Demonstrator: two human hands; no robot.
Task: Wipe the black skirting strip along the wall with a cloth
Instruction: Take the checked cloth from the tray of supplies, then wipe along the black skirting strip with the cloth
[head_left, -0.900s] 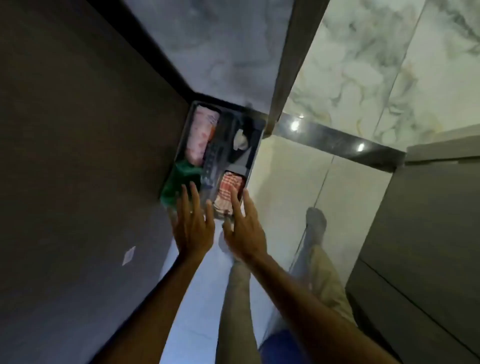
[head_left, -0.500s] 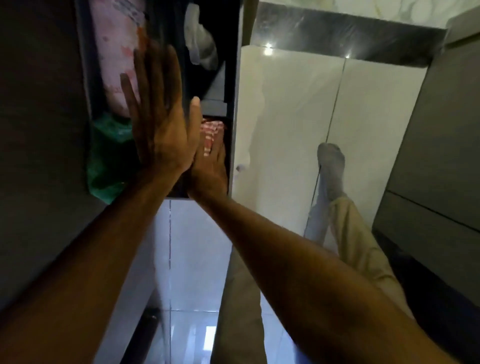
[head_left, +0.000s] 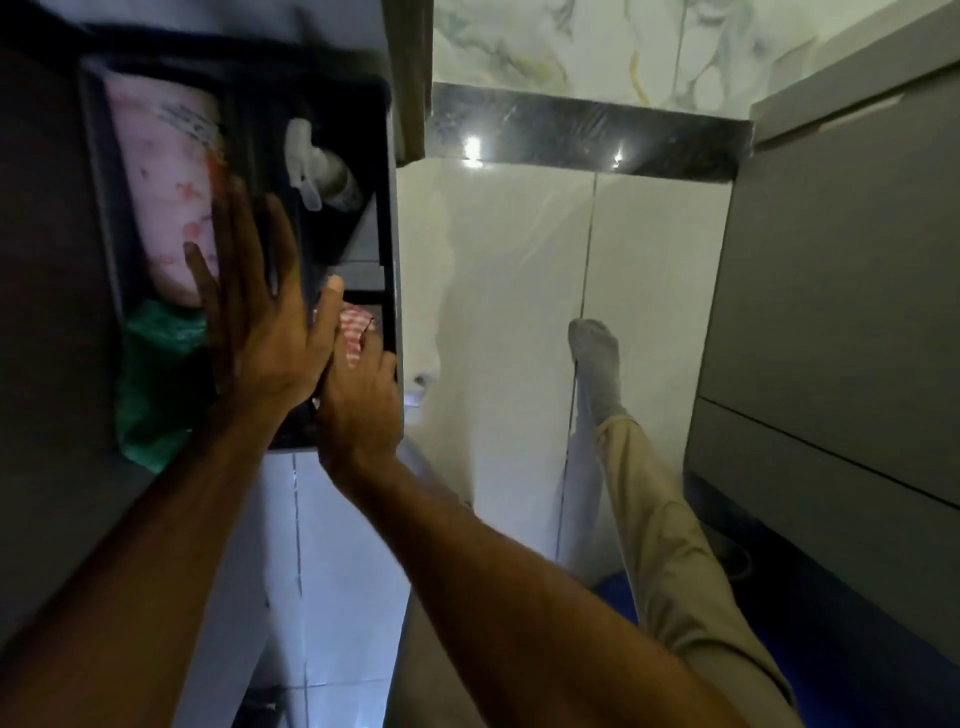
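Red-and-white checked cloth (head_left: 355, 332) sits in the near right compartment of a dark caddy (head_left: 388, 218) on the floor, and the right hand (head_left: 361, 400) now reaches onto it, fingers curled down over the fabric; whether they have closed on it cannot be told, since the fingertips are hidden. The left hand (head_left: 260, 317) is spread flat and open, holding nothing, pressed over the caddy's middle beside a pink patterned roll (head_left: 166, 187). Half a second ago both hands were already in this position; nearly a second ago they hovered short of the caddy with fingers splayed. That suggests the cloth is only now being picked up, so wiping has yet to begin. A green cloth (head_left: 150, 384) hangs over the caddy's near left edge, and a white spray bottle (head_left: 319, 171) lies in the far right compartment. To the right, well apart from the hands, the black skirting strip (head_left: 587, 137) runs along the foot of the marbled wall (head_left: 597, 47), glossy, with two bright light reflections and faint pale smears. A socked foot (head_left: 597, 358) rests on the white floor tiles (head_left: 509, 291) near it.
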